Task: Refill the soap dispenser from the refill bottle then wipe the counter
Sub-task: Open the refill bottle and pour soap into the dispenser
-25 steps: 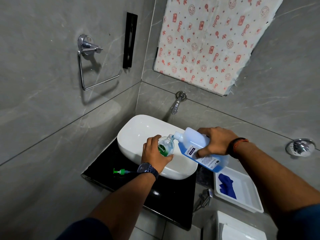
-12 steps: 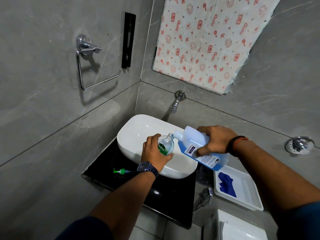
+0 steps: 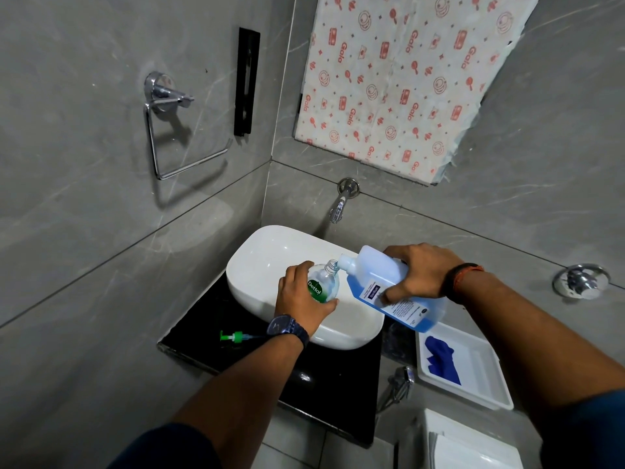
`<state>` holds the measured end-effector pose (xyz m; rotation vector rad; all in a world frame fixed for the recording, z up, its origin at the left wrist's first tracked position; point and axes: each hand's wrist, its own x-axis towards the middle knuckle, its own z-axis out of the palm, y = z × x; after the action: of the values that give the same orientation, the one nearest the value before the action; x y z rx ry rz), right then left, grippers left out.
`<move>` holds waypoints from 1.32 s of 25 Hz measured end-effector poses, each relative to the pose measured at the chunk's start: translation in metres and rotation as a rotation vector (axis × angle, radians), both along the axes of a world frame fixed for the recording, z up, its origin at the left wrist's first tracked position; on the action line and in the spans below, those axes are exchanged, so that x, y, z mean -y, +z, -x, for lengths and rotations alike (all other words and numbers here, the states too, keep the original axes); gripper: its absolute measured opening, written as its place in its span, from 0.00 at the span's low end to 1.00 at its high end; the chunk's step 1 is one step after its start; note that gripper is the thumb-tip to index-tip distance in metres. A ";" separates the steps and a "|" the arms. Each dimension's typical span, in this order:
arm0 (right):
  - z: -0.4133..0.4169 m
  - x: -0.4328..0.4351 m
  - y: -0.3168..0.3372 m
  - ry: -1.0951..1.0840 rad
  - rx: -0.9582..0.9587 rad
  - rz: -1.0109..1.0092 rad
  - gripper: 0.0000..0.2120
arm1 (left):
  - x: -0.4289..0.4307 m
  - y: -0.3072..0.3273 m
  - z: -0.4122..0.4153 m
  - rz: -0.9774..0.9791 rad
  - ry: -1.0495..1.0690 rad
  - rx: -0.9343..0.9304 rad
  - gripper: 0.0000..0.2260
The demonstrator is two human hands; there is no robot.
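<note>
My left hand (image 3: 302, 294) grips the clear soap dispenser (image 3: 324, 282), green label showing, over the white basin (image 3: 270, 252). The dispenser's neck is open and tilted to the right. My right hand (image 3: 419, 272) holds the translucent refill bottle (image 3: 389, 286) tipped on its side, its spout touching the dispenser's mouth. Blue liquid pools in the bottle's lower half. The green pump top (image 3: 233, 337) lies on the black counter (image 3: 338, 394), left of my left wrist. A blue cloth (image 3: 441, 360) rests in a white tray (image 3: 487, 377) to the right.
A wall tap (image 3: 340, 206) juts over the basin's far side. A chrome towel ring (image 3: 169, 130) hangs on the left wall. A chrome valve (image 3: 580, 280) sits on the right wall. A white cistern lid (image 3: 466, 445) lies below the tray.
The hands, dispenser and refill bottle keep nearly the same pose. The bottle's spout stays at the dispenser's mouth. The view shifts only slightly.
</note>
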<state>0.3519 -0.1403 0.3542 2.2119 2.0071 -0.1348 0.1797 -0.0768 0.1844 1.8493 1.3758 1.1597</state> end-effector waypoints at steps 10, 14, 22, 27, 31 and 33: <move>-0.002 0.000 0.000 -0.001 0.003 0.004 0.34 | 0.003 0.002 0.000 -0.006 -0.001 0.012 0.37; -0.002 0.000 0.001 -0.006 -0.006 0.006 0.33 | 0.003 0.003 0.000 -0.004 -0.002 0.015 0.37; 0.000 0.000 0.002 -0.005 0.001 0.007 0.34 | 0.002 0.003 0.000 0.002 -0.003 0.011 0.38; 0.000 0.000 0.003 -0.002 -0.015 0.017 0.32 | 0.002 0.003 0.000 0.006 -0.004 0.015 0.38; 0.000 0.000 0.002 0.000 -0.005 0.010 0.32 | 0.003 0.002 -0.001 -0.002 -0.001 0.032 0.37; 0.000 0.000 0.002 0.003 -0.003 0.005 0.32 | 0.003 0.002 -0.001 -0.001 -0.001 0.029 0.37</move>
<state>0.3522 -0.1401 0.3566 2.2063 2.0095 -0.1429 0.1804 -0.0795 0.1866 1.8261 1.3583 1.1825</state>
